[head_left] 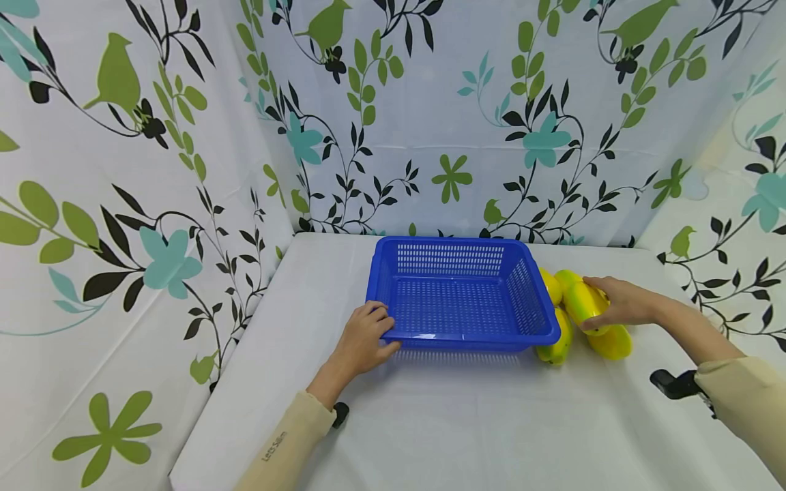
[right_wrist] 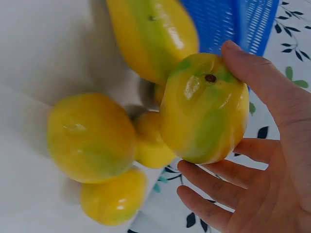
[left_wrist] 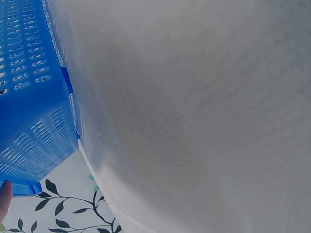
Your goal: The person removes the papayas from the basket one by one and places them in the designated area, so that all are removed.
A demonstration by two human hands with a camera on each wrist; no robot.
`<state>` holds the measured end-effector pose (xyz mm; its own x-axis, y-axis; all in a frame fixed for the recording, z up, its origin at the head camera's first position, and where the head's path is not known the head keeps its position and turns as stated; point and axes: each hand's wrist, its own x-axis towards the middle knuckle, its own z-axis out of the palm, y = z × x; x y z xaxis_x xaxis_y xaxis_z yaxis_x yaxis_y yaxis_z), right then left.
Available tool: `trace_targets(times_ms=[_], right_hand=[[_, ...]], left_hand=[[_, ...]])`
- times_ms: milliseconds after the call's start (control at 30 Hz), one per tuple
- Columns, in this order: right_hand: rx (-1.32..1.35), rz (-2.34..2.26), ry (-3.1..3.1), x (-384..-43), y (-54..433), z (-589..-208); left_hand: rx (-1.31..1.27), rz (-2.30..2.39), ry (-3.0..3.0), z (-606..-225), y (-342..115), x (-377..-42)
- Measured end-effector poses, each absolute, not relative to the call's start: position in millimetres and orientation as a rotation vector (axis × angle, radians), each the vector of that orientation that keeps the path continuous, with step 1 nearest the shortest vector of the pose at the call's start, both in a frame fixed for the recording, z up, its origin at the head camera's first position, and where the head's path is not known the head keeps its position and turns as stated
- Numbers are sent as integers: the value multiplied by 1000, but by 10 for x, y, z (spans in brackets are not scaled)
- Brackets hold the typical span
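Note:
A blue plastic basket [head_left: 454, 342] with slotted walls stands on the table, and nothing lies in it. My left hand [head_left: 364, 335] holds its front left corner, fingers over the rim and thumb at the front; in the left wrist view only a fingertip [left_wrist: 5, 196] shows by the rim. To the right of the basket, my right hand [head_left: 628, 302] grips a yellow-green mango [right_wrist: 204, 109] between thumb and fingers. Several other mangoes [right_wrist: 91, 138] lie close around and below it, one of them [head_left: 555, 342] beside the basket's front right corner.
White cloth covers the table [head_left: 454, 423]. Behind and at both sides hang curtains [head_left: 393, 136] printed with leaves, flowers and birds. A dark wrist mount [head_left: 675, 384] sits near the right sleeve.

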<state>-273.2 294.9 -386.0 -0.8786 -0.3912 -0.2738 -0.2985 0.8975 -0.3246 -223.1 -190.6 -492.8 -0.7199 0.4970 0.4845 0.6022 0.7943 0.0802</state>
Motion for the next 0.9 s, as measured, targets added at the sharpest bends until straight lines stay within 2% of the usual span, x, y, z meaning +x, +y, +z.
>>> trace_targets(times_ms=[433,900], right_hand=[[-437,-384,2682,-2767,3007,-4272],[-529,-330,2744,-2763,2984,-4409]], left_hand=[[-816,-308,-2573,-4941,-1913,-2196],[-816,-296,-2575,-4924,-1906,-2216]])
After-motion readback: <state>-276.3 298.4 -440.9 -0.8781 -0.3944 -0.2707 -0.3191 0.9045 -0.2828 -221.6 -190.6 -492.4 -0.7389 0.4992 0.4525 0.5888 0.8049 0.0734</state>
